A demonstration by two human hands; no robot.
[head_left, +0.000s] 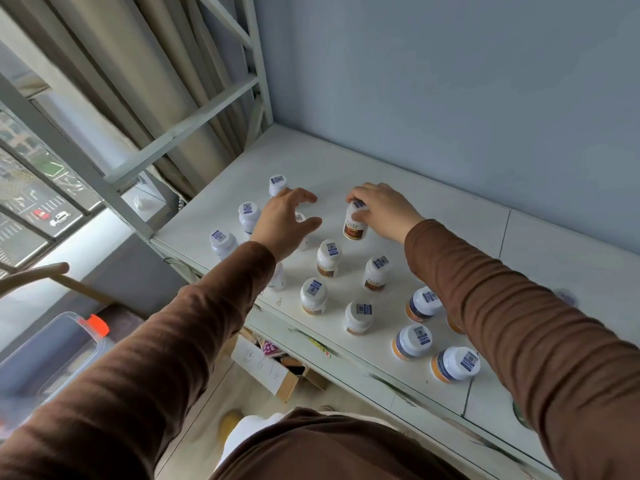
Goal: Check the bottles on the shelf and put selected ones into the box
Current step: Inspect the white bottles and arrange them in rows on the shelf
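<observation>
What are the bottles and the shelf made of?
The bottles look like smooth white plastic: matte bodies, paper-like labels, code stickers on the caps. The shelf looks like white-painted board, maybe wood; chipped paint and a seam show, so I can't be sure.

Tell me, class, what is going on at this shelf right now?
A person in brown sleeves leans over a white shelf dotted with upright white-capped bottles. The right hand grips one brown-labelled bottle by its top, towards the back. The left hand is open, fingers spread, above a bottle that it mostly hides. A clear plastic box waits low on the left, and no bottles can be seen in it.
</observation>
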